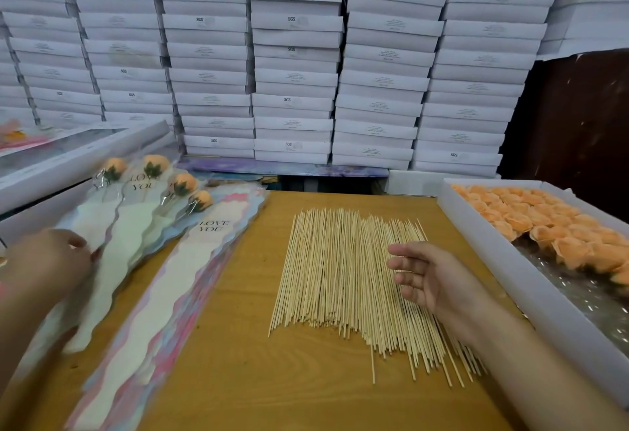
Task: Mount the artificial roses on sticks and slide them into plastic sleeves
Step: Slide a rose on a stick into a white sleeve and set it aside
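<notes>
A wide pile of thin wooden sticks (pixel 340 274) lies on the wooden table. My right hand (pixel 425 277) hovers over the pile's right side, palm turned left, fingers relaxed and holding nothing. A white tray (pixel 503 267) at the right holds several orange roses (pixel 531 223). At the left, several sleeved roses (pixel 153 192) lie fanned out, and my left hand (pixel 51 260) rests on the sleeve of the leftmost one, blurred. A stack of flat "LOVE YOU" plastic sleeves (pixel 177 284) lies between them and the sticks.
Stacked white boxes (pixel 292 66) form a wall behind the table. A long white box (pixel 75 158) lies tilted at the far left. Bare tabletop (pixel 279 379) shows in front of the sticks. A dark panel (pixel 578 124) stands at the back right.
</notes>
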